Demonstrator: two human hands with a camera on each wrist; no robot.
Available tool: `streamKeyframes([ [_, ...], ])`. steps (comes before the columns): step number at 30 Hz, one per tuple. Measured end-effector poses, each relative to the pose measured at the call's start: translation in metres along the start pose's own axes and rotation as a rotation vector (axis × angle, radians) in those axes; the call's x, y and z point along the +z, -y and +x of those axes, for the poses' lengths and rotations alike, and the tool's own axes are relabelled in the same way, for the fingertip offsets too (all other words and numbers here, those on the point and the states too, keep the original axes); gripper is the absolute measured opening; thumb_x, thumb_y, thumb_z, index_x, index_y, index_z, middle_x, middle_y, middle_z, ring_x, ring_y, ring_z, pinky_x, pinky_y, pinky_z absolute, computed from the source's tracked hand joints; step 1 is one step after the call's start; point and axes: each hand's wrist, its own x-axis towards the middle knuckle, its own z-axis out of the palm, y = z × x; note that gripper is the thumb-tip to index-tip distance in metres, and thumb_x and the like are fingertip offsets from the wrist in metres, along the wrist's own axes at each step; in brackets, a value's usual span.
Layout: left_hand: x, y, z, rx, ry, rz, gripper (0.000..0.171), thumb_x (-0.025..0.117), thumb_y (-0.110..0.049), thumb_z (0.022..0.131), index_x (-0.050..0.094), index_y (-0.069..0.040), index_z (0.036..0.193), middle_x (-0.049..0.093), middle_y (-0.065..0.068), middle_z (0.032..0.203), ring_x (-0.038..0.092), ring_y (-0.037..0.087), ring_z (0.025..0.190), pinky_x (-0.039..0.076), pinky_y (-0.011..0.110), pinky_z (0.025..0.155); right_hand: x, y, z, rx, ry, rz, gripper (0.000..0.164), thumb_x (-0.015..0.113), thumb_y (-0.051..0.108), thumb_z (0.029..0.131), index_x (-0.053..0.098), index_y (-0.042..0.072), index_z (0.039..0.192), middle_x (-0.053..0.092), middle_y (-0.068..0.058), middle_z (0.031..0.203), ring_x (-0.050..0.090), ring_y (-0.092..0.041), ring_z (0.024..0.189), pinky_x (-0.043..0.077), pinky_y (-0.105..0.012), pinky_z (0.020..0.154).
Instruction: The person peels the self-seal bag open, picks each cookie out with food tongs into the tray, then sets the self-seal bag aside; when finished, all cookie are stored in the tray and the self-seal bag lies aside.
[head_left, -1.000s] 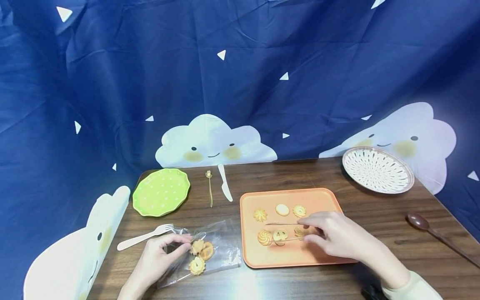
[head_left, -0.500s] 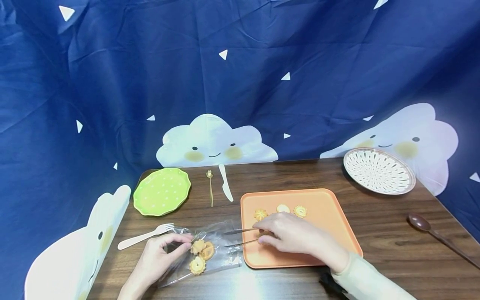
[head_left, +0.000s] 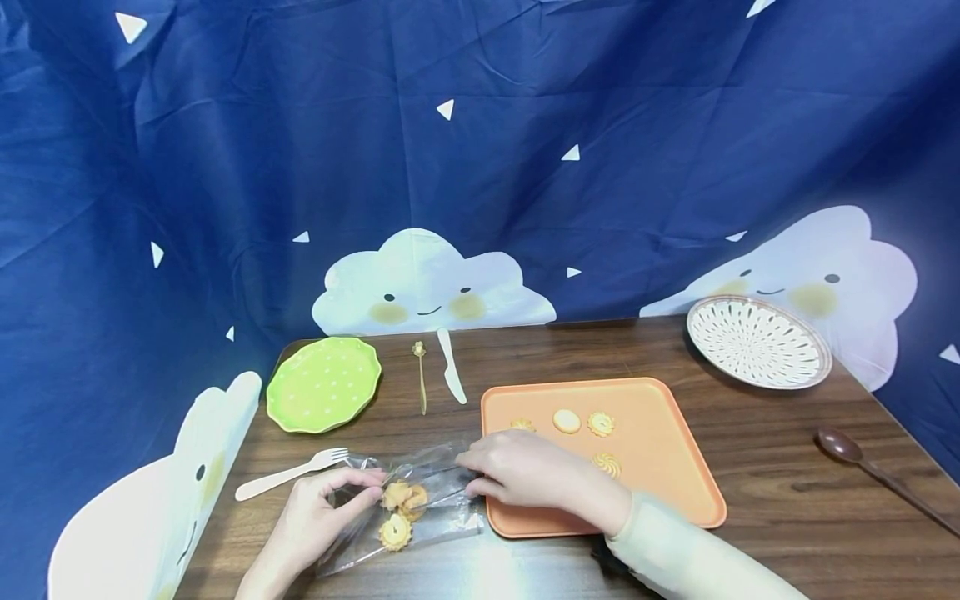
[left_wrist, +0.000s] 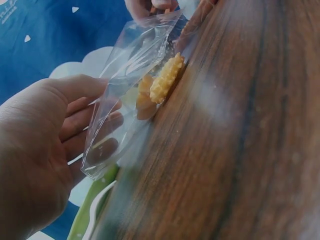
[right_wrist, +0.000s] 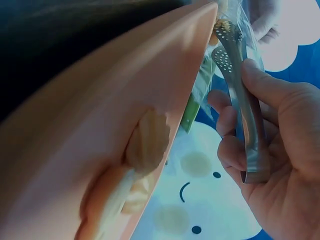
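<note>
My left hand (head_left: 318, 508) pinches the edge of a clear plastic bag (left_wrist: 120, 55), thumb on one side and fingers on the other. Several cookies (head_left: 396, 532) show inside the bag. My right hand (head_left: 525, 471) holds a pair of metal tongs (right_wrist: 242, 105) with perforated tips, their arms reaching into the bag over the cookies. In the right wrist view the tips overlap the bag, and I cannot tell whether they grip a cookie. Below the right hand lies an orange tray (head_left: 660, 433) with more cookies, among them a plain round cookie (head_left: 567, 421); part of the tray is hidden.
A white fork (head_left: 292, 472) lies beside my left hand. Behind are a green dotted plate (head_left: 322, 383), a small gold spoon (head_left: 422, 379) and a white knife (head_left: 451, 367). To the right stand a patterned white plate (head_left: 757, 342) and a brown long-handled spoon (head_left: 840, 444).
My right hand has moved left with the tongs, from over the tray's cookies to the bag. The left hand has kept its place on the bag.
</note>
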Motion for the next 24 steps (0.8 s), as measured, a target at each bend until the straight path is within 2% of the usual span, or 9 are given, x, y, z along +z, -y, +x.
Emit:
streamKeyframes([
  [5, 0.000, -0.001, -0.001, -0.022, 0.006, 0.001, 0.009, 0.080, -0.034, 0.087, 0.077, -0.035, 0.095, 0.077, -0.024, 0.104, 0.070, -0.002, 0.108, 0.055, 0.016, 0.087, 0.005, 0.005, 0.007, -0.007, -0.017, -0.073, 0.027, 0.062, 0.040, 0.100, 0.068, 0.018, 0.115, 0.071, 0.009, 0.095, 0.068, -0.007, 0.088, 0.058, -0.031, 0.076],
  [14, 0.001, 0.004, -0.001, -0.013, -0.006, 0.011, 0.009, 0.080, -0.035, 0.086, 0.077, -0.034, 0.095, 0.078, -0.021, 0.104, 0.071, -0.002, 0.106, 0.054, 0.014, 0.087, 0.011, 0.010, 0.013, -0.018, -0.080, -0.165, 0.018, 0.062, 0.038, 0.100, 0.066, 0.021, 0.100, 0.066, 0.011, 0.084, 0.067, -0.006, 0.081, 0.055, -0.029, 0.066],
  [21, 0.001, 0.004, 0.000, -0.020, -0.013, 0.011, 0.008, 0.080, -0.038, 0.086, 0.077, -0.035, 0.093, 0.078, -0.020, 0.104, 0.071, -0.001, 0.106, 0.055, 0.015, 0.085, 0.010, 0.014, 0.014, -0.010, -0.131, -0.165, 0.015, 0.064, 0.033, 0.099, 0.063, 0.021, 0.091, 0.063, 0.011, 0.076, 0.067, -0.007, 0.074, 0.054, -0.030, 0.061],
  [24, 0.001, 0.004, 0.001, -0.016, -0.017, 0.012, 0.008, 0.080, -0.038, 0.086, 0.076, -0.036, 0.093, 0.078, -0.021, 0.104, 0.071, -0.001, 0.108, 0.052, 0.011, 0.088, 0.008, 0.014, 0.014, -0.012, -0.132, -0.134, 0.015, 0.062, 0.030, 0.100, 0.062, 0.020, 0.089, 0.063, 0.011, 0.075, 0.066, -0.007, 0.072, 0.055, -0.030, 0.062],
])
